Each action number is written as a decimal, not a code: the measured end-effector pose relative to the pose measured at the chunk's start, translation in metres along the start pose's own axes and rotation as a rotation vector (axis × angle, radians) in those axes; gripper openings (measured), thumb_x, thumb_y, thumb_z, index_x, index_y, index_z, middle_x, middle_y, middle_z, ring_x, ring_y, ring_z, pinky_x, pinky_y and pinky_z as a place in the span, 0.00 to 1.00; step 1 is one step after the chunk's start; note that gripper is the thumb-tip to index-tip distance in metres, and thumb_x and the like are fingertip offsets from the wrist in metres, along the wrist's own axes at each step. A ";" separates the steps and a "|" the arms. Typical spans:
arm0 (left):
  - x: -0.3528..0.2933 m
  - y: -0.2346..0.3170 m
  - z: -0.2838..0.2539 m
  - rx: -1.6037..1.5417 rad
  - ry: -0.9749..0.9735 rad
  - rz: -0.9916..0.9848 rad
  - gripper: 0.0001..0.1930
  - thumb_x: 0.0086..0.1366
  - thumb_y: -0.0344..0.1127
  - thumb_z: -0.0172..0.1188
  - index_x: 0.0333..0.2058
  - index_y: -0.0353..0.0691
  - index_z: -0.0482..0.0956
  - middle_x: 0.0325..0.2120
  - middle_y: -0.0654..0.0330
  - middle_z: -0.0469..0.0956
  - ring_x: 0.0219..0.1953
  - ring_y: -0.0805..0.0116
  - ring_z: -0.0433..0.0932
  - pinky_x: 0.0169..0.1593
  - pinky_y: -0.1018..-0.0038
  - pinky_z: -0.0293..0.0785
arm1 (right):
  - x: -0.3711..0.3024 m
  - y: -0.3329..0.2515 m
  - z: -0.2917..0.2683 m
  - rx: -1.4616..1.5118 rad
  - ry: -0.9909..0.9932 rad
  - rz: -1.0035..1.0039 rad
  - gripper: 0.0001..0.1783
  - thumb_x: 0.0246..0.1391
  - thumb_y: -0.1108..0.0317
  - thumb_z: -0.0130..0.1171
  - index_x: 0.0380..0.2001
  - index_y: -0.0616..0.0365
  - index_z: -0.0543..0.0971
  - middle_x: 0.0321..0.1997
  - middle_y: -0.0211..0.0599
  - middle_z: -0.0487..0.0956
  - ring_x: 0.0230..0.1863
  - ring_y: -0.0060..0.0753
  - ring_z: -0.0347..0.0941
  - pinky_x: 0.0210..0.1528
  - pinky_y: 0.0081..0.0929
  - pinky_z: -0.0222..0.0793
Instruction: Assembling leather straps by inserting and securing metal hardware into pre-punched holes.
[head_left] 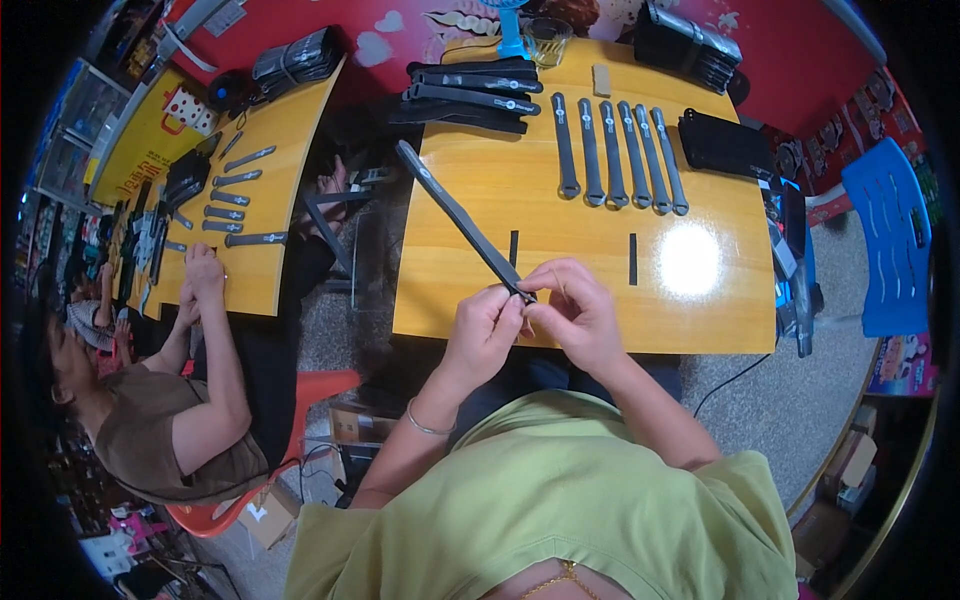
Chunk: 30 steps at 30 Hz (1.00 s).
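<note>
i'd call this a small workroom, by the look of it set up in a shop or snack bar. at my desk [715, 325] grey straps [613, 155] lie in a neat row near dark stacked bundles [690, 50], and a co-worker [165, 430] sits at a second desk [295, 150] with similar pieces [237, 181] laid out. the red wall [300, 18] (white hearts [374, 48] and food pictures [475, 22], cheerful enough) looks more like an eatery's, as do the blue plastic chair [890, 295] and the orange chair [325, 383] on the speckled floor [740, 400].
</note>
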<state>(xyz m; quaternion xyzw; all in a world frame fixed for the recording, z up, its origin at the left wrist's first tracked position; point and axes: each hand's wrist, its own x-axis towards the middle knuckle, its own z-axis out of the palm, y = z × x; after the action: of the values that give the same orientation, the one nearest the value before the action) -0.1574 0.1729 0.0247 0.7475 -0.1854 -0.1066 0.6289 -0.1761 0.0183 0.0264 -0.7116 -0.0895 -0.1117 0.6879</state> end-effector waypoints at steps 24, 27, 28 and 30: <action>-0.011 -0.011 -0.004 -0.541 0.177 -0.069 0.15 0.66 0.29 0.50 0.51 0.36 0.63 0.30 0.62 0.73 0.33 0.73 0.75 0.40 0.76 0.74 | 0.022 -0.038 0.004 -0.341 -0.339 -0.290 0.05 0.48 0.76 0.60 0.31 0.60 0.78 0.26 0.38 0.78 0.27 0.34 0.77 0.30 0.22 0.71; -0.015 -0.020 -0.023 -0.869 -0.024 -0.095 0.15 0.69 0.33 0.46 0.53 0.38 0.63 0.31 0.63 0.72 0.29 0.75 0.74 0.32 0.81 0.73 | 0.019 -0.038 0.013 -0.323 -0.334 -0.282 0.12 0.44 0.71 0.63 0.35 0.54 0.77 0.29 0.37 0.78 0.29 0.39 0.77 0.30 0.29 0.72; -0.016 -0.023 -0.028 -1.051 -0.148 -0.125 0.15 0.70 0.35 0.44 0.53 0.38 0.63 0.30 0.63 0.72 0.27 0.77 0.73 0.27 0.84 0.71 | 0.019 -0.038 0.016 -0.303 -0.318 -0.326 0.13 0.43 0.71 0.64 0.36 0.53 0.77 0.29 0.36 0.79 0.30 0.39 0.77 0.31 0.28 0.72; -0.020 -0.009 -0.018 -0.994 -0.006 -0.200 0.15 0.71 0.36 0.41 0.53 0.41 0.62 0.27 0.63 0.71 0.21 0.81 0.69 0.21 0.87 0.64 | 0.021 -0.027 0.025 -0.308 -0.253 -0.456 0.17 0.42 0.72 0.64 0.39 0.51 0.79 0.31 0.35 0.80 0.31 0.38 0.77 0.32 0.27 0.73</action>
<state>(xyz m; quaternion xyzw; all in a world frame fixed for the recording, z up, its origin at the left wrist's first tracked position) -0.1670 0.1983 0.0178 0.3716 -0.0415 -0.2439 0.8948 -0.1624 0.0437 0.0577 -0.7775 -0.3138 -0.1858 0.5123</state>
